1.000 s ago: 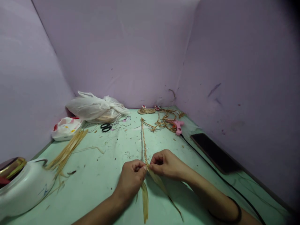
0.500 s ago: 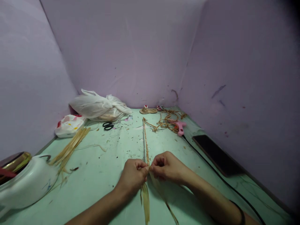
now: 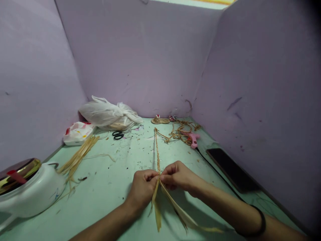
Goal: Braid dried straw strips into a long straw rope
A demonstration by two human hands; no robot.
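Across the middle of the green, debris-flecked desk [image 3: 100, 187], a slim, tightly plaited straw-coloured braid [image 3: 157, 157] runs straight away from the person, its near end pinched in a narrow thumb-and-finger grip by the left hand [image 3: 142, 187] and the right hand [image 3: 177, 176], set close together. Flat, papery loose strips [image 3: 173, 203] with frayed tips splay from that point toward the near side. Beyond lie a tangle of ropy cord [image 3: 184, 127] and a pink plastic glue gun [image 3: 194, 140]; to the left, a sheaf of dry strips [image 3: 81, 152] and black-handled scissors [image 3: 118, 135].
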